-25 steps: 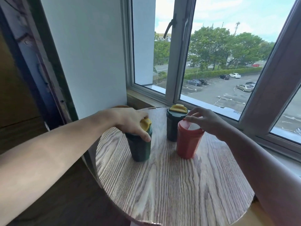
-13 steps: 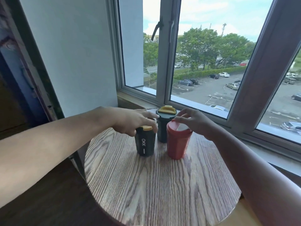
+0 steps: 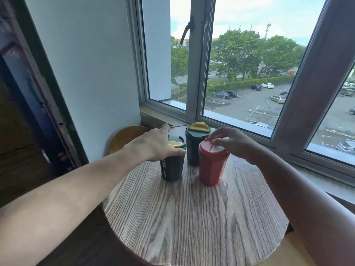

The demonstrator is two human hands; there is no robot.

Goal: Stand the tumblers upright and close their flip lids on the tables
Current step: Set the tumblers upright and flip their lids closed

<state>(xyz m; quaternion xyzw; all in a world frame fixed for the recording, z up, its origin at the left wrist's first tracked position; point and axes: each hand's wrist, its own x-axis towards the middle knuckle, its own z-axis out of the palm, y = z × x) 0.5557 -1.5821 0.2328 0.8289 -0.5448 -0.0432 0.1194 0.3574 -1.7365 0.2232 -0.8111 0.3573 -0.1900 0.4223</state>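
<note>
Three tumblers stand upright on the round wooden table [image 3: 192, 217]. The near dark green tumbler [image 3: 172, 169] has a yellow flip lid; my left hand [image 3: 153, 144] lies over its top, thumb against the front rim, index finger stretched out past it. Behind it stands a second dark green tumbler [image 3: 194, 148] with its yellow lid flat and no hand on it. The red tumbler [image 3: 211, 167] is to the right. My right hand [image 3: 232, 143] has its fingertips curled on this tumbler's white flip piece [image 3: 216, 148], which looks slightly raised.
A round yellow-brown stool top [image 3: 124, 137] sits left of the table against the white wall. The wooden window sill [image 3: 159, 116] and the window frame run right behind the tumblers. The table's near edge lies close to me.
The near dark green tumbler has gone from tilted in my left hand to upright beside the other two. My left fingers have since spread. My right hand stays on the red lid.
</note>
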